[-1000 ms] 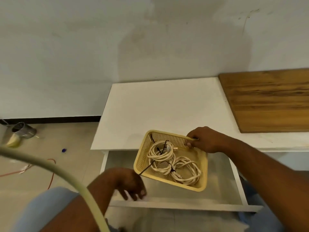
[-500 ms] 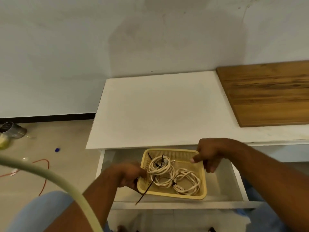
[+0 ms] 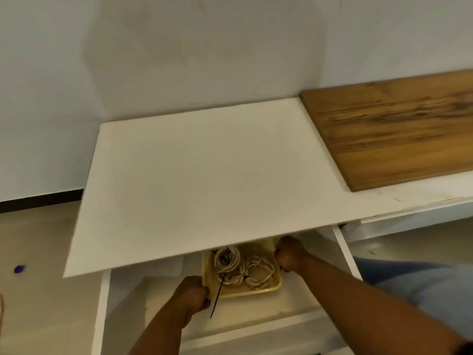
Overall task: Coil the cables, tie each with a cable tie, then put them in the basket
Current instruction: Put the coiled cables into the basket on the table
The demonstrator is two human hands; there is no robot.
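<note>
From the head view, the yellow plastic basket (image 3: 266,290) sits in the open white drawer (image 3: 281,326), partly under the edge of the smooth white tabletop (image 3: 204,175). The left hand (image 3: 190,297) is curled around its near-left corner, and the right hand (image 3: 289,254) is closed on its right rim. Inside lie two coiled white cables (image 3: 240,265), bound with black cable ties (image 3: 217,295); one tail hangs over the rim. A grained wooden board (image 3: 396,131) lies at the right.
</note>
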